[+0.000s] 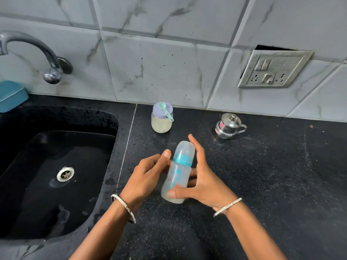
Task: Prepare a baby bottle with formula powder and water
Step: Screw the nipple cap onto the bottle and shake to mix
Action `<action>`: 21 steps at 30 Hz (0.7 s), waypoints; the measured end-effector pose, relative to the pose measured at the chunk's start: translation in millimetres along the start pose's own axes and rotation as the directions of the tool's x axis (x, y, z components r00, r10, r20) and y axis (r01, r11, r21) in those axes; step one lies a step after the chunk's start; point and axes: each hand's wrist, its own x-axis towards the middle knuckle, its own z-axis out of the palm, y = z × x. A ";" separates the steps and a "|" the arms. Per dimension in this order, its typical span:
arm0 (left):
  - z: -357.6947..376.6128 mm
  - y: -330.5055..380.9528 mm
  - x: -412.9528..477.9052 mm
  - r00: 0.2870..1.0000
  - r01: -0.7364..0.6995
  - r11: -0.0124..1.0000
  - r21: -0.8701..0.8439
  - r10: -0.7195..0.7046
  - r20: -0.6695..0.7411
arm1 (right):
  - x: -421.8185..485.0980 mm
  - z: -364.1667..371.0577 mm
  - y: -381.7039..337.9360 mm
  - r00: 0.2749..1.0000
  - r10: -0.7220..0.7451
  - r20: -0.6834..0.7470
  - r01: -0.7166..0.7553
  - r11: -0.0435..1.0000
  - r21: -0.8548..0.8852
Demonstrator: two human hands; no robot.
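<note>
Capped bottle (177,173) held tilted above the table (262,175), both hands (150,172) (204,182) pinching its body, fingers loosely spread. Could slip and drop: light grip, smooth plastic, cap possibly popping off.

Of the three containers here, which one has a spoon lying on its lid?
The powder jar by the wall: a green scoop lies on its lilac lid. The steel pot and baby bottle have none.

Grey marble-look wall tiles (169,53) back a speckled black counter (272,175).
</note>
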 end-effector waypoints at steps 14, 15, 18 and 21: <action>-3.4 -116.2 70.5 0.942 -0.082 0.502 0.861 0.322 -0.098 | -25.0 -21.0 -1.2 1.000 0.009 -0.023 -0.010 0.999 -0.036; -1.1 -120.1 72.3 0.948 -0.080 0.469 0.880 0.309 -0.078 | -25.5 -20.7 -3.9 0.997 -0.003 -0.082 0.005 1.000 0.022; 5.2 -128.0 73.2 0.967 -0.059 0.412 0.909 0.248 -0.050 | -14.6 -22.0 -7.3 0.909 0.023 -0.417 0.149 0.915 0.376; 7.8 -133.0 73.5 0.974 -0.039 0.370 0.928 0.221 -0.047 | -13.4 -21.4 -4.2 0.898 0.013 -0.440 0.192 0.888 0.418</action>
